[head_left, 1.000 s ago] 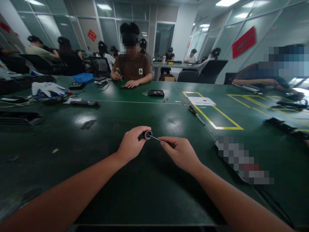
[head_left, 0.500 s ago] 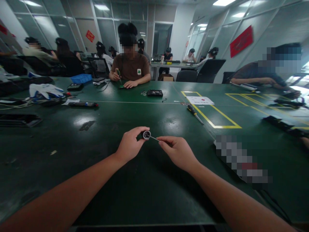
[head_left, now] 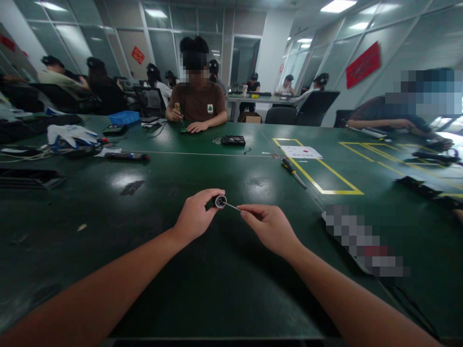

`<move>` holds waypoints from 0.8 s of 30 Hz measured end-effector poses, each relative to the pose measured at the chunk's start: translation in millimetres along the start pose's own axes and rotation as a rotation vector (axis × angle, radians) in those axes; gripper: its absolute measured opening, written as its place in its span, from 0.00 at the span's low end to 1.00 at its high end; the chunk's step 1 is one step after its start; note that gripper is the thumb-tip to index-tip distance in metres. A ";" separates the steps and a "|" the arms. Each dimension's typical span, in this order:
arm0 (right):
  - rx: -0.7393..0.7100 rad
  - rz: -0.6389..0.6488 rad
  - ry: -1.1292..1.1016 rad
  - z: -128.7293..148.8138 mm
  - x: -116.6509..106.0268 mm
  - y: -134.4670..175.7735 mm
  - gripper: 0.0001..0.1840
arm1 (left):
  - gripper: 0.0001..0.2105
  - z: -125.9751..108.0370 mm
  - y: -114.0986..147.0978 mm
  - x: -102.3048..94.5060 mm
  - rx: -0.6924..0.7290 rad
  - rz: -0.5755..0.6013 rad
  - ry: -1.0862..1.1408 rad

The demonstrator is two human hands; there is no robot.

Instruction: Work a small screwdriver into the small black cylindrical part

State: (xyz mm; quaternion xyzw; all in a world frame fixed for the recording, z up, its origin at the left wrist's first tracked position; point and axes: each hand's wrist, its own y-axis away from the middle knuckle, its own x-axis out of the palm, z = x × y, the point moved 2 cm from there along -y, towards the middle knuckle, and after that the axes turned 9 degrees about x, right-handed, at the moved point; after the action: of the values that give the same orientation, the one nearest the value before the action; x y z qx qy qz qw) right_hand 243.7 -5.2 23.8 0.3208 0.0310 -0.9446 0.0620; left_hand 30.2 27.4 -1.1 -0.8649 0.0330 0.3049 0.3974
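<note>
Over the middle of the green table, my left hand (head_left: 197,212) is closed around a small dark cylindrical part (head_left: 220,201) with a pale ring at its open end, which faces me. Its far body is hidden behind my fingers. My right hand (head_left: 265,224) pinches a thin metal rod (head_left: 232,206), slanting left so that its tip reaches the ring's opening. Whether the tip touches anything inside is too small to tell. The rod's other end is hidden in my right palm.
A yellow-black screwdriver (head_left: 293,172) lies beyond my right hand, near a paper sheet (head_left: 302,152). A blurred pale strip-shaped object (head_left: 361,241) lies at right. Across the green table (head_left: 202,299) a person (head_left: 197,101) works; gloves (head_left: 72,136) and a blue basket (head_left: 124,117) lie far left.
The whole view has shifted slightly. Both hands keep nearly the same pose, with the rod still at the ring's opening.
</note>
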 end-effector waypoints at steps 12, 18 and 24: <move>-0.045 -0.027 0.093 0.6 2.0 1.2 0.17 | 0.14 -3.0 -0.6 0.3 0.108 0.027 -0.084; -0.044 -0.027 0.080 0.4 1.6 0.5 0.17 | 0.15 -2.9 0.6 0.4 0.075 0.022 -0.048; 0.009 0.060 -0.065 -4.0 0.3 -3.3 0.17 | 0.17 0.8 0.7 0.0 0.006 -0.014 -0.013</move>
State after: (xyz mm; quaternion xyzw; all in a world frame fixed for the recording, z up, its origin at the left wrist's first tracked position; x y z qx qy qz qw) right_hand 245.4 -1.6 20.5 0.2910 0.0153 -0.9524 0.0898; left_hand 29.6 27.5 -1.9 -0.8619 0.0250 0.3077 0.4023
